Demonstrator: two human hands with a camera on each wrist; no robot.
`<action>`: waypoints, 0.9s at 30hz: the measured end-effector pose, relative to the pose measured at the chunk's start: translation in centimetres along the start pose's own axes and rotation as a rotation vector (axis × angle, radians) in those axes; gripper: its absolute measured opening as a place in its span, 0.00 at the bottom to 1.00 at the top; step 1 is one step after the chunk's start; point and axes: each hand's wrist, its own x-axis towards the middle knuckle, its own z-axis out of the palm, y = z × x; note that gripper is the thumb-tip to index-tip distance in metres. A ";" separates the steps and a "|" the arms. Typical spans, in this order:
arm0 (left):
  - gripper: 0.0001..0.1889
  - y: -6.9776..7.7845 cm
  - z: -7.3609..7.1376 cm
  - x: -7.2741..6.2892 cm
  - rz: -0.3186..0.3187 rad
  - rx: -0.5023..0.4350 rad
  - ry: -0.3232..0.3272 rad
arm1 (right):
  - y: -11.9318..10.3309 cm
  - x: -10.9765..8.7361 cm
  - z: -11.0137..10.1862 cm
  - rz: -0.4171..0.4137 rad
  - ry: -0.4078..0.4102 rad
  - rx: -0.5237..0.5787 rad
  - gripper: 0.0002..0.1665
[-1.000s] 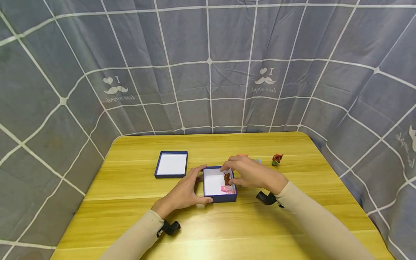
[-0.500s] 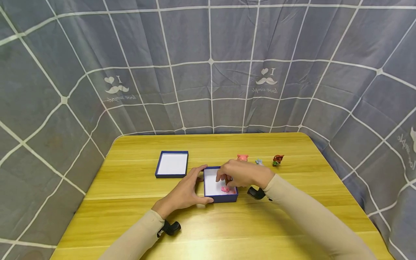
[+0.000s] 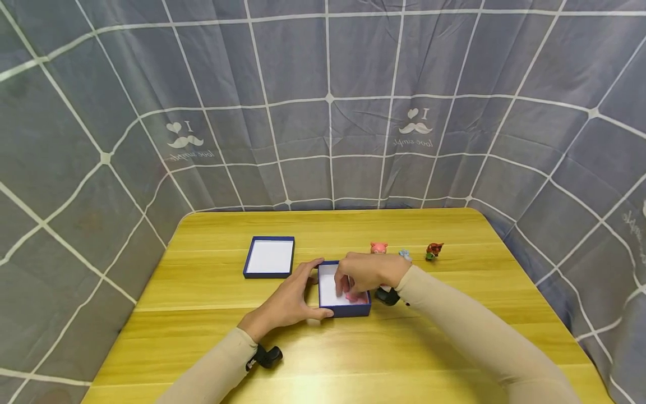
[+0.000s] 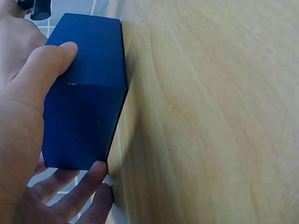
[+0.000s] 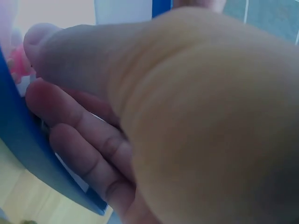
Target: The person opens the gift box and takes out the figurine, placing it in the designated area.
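In the head view my left hand (image 3: 286, 302) grips the left side of a blue box (image 3: 344, 310) with a white inside. Its thumb lies along the box's outer wall (image 4: 84, 126) in the left wrist view, with the other fingers around the far side. My right hand (image 3: 370, 270) reaches down into the box, fingers bent. There its thumb and a finger pinch a small pink figurine (image 5: 22, 63) near the front right corner. The brown figurine inside the box is hidden behind this hand.
The matching blue lid (image 3: 269, 257), white inside, lies left of the box. Behind and right of the box stand a pink pig-like figurine (image 3: 378, 247), a light blue figurine (image 3: 405, 255) and a red-brown figurine (image 3: 434, 251) with green. A grey checked curtain (image 3: 303, 134) surrounds the table (image 3: 212, 230).
My right hand has moved left and down deeper into the box, from the brown figurine to the pink one. The pig-like figurine behind has come into view. My left hand stays on the box.
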 end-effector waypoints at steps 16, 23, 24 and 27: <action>0.66 0.0 0.0 0.1 -0.002 -0.022 -0.002 | 0.3 0.8 0.7 -0.006 -0.029 -0.002 0.05; 0.65 0.0 0.1 0.1 0.000 -0.015 0.001 | 0.4 0.5 0.8 -0.011 -0.023 0.071 0.06; 0.65 0.0 0.1 0.1 -0.001 -0.015 0.000 | 0.4 0.5 0.8 -0.012 -0.021 0.075 0.06; 0.65 -0.1 0.1 0.1 -0.002 -0.009 -0.001 | 0.4 0.4 0.8 -0.015 -0.006 0.078 0.06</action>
